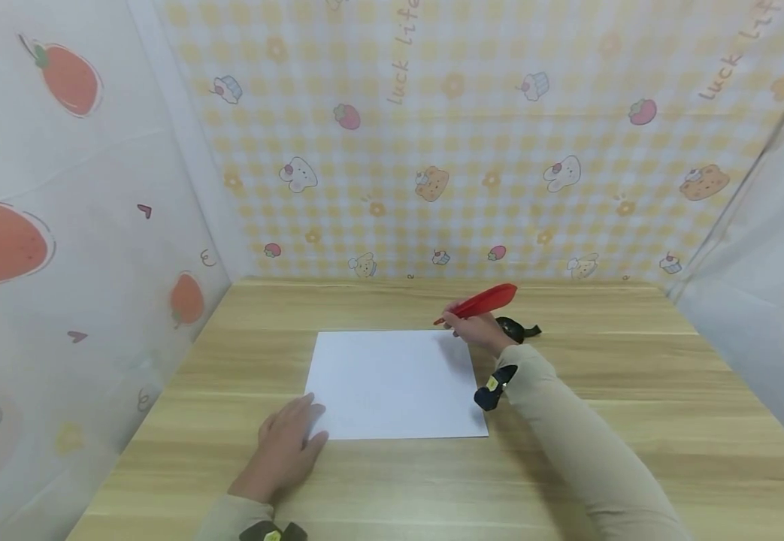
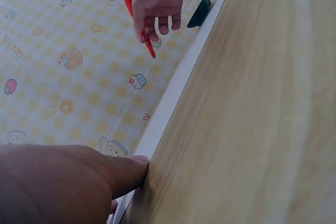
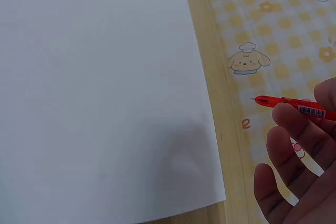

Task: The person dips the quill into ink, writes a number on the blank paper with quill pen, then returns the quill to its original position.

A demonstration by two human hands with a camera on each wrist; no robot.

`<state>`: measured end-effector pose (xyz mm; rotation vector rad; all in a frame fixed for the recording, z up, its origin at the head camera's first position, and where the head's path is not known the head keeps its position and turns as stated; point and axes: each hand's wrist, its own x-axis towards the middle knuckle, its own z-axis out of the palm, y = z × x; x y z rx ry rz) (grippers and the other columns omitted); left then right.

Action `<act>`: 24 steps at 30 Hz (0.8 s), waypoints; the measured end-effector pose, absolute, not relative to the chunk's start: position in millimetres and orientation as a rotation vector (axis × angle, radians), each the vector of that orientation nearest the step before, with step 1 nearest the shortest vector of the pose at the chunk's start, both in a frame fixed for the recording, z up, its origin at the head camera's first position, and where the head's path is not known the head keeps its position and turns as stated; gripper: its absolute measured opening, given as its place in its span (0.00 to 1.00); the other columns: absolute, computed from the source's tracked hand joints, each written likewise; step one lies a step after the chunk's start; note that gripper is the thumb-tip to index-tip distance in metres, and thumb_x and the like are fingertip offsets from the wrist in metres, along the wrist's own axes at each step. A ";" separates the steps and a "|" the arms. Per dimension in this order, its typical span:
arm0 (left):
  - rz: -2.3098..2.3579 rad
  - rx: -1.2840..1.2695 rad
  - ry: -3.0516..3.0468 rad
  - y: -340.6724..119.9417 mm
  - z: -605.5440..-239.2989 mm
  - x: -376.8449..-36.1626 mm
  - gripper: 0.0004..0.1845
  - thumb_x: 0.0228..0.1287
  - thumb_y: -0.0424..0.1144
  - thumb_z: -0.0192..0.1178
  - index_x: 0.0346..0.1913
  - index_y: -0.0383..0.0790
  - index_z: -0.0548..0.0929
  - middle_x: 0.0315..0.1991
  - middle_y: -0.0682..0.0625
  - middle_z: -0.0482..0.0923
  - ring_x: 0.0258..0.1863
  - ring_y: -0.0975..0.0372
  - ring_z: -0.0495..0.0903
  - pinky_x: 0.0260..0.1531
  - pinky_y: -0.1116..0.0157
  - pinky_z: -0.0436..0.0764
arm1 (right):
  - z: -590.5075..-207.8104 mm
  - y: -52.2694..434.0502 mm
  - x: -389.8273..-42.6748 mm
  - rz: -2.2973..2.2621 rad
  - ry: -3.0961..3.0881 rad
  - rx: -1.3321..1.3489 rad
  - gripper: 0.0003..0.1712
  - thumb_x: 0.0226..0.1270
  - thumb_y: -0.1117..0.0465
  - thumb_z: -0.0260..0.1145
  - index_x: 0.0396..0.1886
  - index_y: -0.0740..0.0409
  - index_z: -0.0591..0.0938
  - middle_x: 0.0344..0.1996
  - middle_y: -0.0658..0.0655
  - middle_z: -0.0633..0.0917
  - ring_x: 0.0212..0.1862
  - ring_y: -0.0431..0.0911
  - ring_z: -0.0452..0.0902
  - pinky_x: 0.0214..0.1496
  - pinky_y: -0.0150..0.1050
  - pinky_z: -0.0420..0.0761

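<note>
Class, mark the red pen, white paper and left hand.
Red pen (image 1: 484, 302), head view: broad upper part.
White paper (image 1: 395, 385), head view: middle of the sheet.
Left hand (image 1: 286, 445), head view: back of the hand.

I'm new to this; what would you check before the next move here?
1. Red pen held in the right hand: ok.
2. Pen tip exposed: ok, a thin point shows.
3. Pen tip touching the white paper: not ok, it is raised in the air.
4. Left hand at the paper's near left corner: ok.
5. Pressing firmly enough there: cannot tell.
6. Dark object off the paper: ok.
</note>
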<state>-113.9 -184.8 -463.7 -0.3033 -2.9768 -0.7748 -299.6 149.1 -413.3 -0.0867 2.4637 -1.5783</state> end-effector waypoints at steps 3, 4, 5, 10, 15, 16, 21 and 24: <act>-0.786 -0.302 -2.983 -184.6 -462.7 -113.4 0.21 0.69 0.41 0.58 0.61 0.37 0.76 0.69 0.37 0.64 0.69 0.41 0.58 0.63 0.35 0.50 | -415.2 144.4 -299.5 -1.574 2.475 -0.088 0.13 0.72 0.55 0.60 0.50 0.57 0.78 0.42 0.58 0.85 0.45 0.57 0.81 0.49 0.48 0.80; -0.785 -0.301 -2.987 -184.6 -462.7 -113.5 0.21 0.69 0.41 0.58 0.61 0.37 0.75 0.69 0.37 0.63 0.69 0.41 0.58 0.63 0.35 0.50 | -416.1 143.2 -299.3 -1.579 2.480 -0.098 0.13 0.72 0.55 0.60 0.50 0.57 0.78 0.41 0.58 0.85 0.45 0.57 0.81 0.49 0.48 0.80; -0.784 -0.301 -2.990 -184.5 -462.5 -113.5 0.21 0.69 0.41 0.58 0.62 0.37 0.75 0.69 0.37 0.63 0.69 0.41 0.57 0.63 0.35 0.50 | -417.0 142.0 -299.3 -1.584 2.480 -0.107 0.14 0.72 0.56 0.59 0.51 0.58 0.78 0.41 0.58 0.85 0.44 0.57 0.81 0.49 0.48 0.80; -0.775 -0.295 -3.000 -184.9 -462.3 -113.2 0.21 0.69 0.41 0.57 0.62 0.37 0.75 0.70 0.37 0.63 0.69 0.41 0.57 0.64 0.36 0.49 | -421.2 135.0 -299.7 -1.633 2.458 -0.161 0.14 0.73 0.57 0.59 0.50 0.62 0.79 0.39 0.58 0.86 0.43 0.56 0.82 0.48 0.47 0.81; -0.792 -0.282 -3.007 -185.1 -461.6 -112.0 0.21 0.69 0.41 0.57 0.62 0.37 0.75 0.70 0.37 0.62 0.69 0.41 0.57 0.64 0.36 0.48 | -421.9 126.8 -298.3 -1.625 2.442 -0.189 0.13 0.72 0.58 0.59 0.48 0.61 0.79 0.38 0.57 0.86 0.42 0.55 0.81 0.47 0.45 0.80; -0.793 -0.281 -3.006 -185.1 -461.6 -111.8 0.21 0.69 0.41 0.57 0.62 0.37 0.75 0.70 0.37 0.62 0.69 0.41 0.57 0.64 0.36 0.48 | -421.9 125.4 -297.8 -1.616 2.440 -0.191 0.12 0.72 0.58 0.60 0.47 0.60 0.80 0.38 0.57 0.86 0.42 0.55 0.81 0.47 0.45 0.80; -0.802 -0.284 -3.003 -184.4 -461.2 -111.8 0.21 0.69 0.40 0.57 0.62 0.37 0.75 0.70 0.37 0.62 0.69 0.41 0.57 0.64 0.36 0.48 | -421.9 120.4 -296.0 -1.583 2.406 -0.145 0.08 0.70 0.56 0.62 0.44 0.53 0.80 0.42 0.58 0.86 0.44 0.53 0.81 0.48 0.45 0.76; -0.808 -0.284 -2.997 -184.1 -461.5 -112.2 0.21 0.69 0.40 0.57 0.62 0.37 0.75 0.70 0.36 0.63 0.69 0.41 0.57 0.64 0.36 0.48 | -422.6 117.9 -296.1 -1.598 2.392 -0.155 0.08 0.71 0.56 0.62 0.44 0.53 0.80 0.43 0.59 0.86 0.45 0.54 0.81 0.48 0.46 0.76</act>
